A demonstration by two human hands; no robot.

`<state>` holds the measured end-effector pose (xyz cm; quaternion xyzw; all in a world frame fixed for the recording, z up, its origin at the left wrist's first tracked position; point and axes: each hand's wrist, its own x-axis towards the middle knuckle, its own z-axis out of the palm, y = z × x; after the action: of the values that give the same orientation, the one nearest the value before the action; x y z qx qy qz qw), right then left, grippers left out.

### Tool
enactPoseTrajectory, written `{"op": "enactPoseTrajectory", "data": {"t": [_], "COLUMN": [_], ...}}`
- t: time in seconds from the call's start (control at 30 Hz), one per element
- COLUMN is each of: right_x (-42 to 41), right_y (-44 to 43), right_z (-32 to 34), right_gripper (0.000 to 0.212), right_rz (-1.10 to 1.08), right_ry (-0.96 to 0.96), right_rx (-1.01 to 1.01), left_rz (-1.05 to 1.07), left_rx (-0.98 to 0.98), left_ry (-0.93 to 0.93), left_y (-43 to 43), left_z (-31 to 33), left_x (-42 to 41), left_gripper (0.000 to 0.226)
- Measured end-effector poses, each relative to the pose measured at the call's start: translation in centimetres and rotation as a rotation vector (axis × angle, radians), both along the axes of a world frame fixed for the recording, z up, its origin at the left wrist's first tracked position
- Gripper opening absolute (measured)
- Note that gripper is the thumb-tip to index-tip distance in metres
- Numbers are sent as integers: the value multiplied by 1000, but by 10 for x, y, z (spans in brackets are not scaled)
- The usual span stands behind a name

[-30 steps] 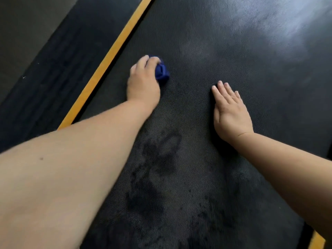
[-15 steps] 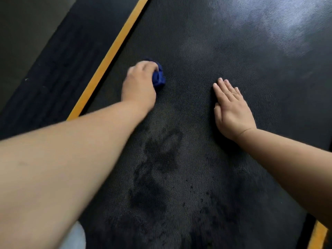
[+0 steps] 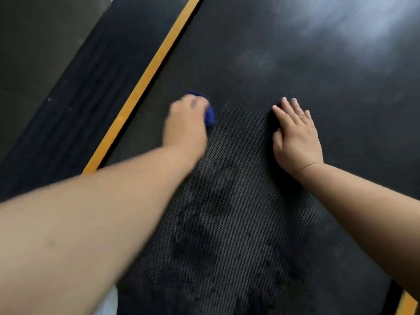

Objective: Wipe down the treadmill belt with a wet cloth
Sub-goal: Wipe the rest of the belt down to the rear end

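as left fingers (image 3: 193, 103) grip the balled cloth (image 3: 210, 117), right fingers (image 3: 293, 110) lie flat on the forward-running belt (image 3: 295, 64).

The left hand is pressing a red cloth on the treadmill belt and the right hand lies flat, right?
Not quite: the head view shows the cloth is blue, not red. The left hand does grip it on the belt, and the right hand lies flat.

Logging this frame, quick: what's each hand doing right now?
Left hand: gripping the blue cloth on the belt.
Right hand: open, flat on the belt.
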<state>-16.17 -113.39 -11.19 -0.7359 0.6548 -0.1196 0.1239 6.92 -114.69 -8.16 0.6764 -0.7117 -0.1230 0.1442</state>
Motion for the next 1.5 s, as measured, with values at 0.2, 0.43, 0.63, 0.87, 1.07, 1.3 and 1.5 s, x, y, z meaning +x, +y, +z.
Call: {"op": "enactPoseTrajectory", "data": {"t": [0.2,0.43,0.63,0.87,1.07,1.3,1.5], "right_x": [6,3,2,9,22,24,25], "right_y": [-18,-16,-15,-10,-16,-11,-11], "right_z": [0,-9,-4,1,3,1,0], "right_gripper": [61,56,57,56,55,53,54], "right_rz": [18,15,20,15,-3,-6,-4], "right_ry": [14,-4,4,162,109,112,120], "right_rx": [33,-13,21,66,71,81,83], "left_rz": [-543,143,-451,232,-319,-64,-89], "left_rx": [-18,26,52,1,-23,32,-35], "left_ry": [133,29,190,48,198,27,115], "left_y": [46,-18,59,-17,48,-9,46], "left_z": [-15,-3,-9,-6,-8,-4,-15], "left_x": [-30,22,-41,59,-36,61,21], "left_gripper": [39,33,46,40,35,40,33]}}
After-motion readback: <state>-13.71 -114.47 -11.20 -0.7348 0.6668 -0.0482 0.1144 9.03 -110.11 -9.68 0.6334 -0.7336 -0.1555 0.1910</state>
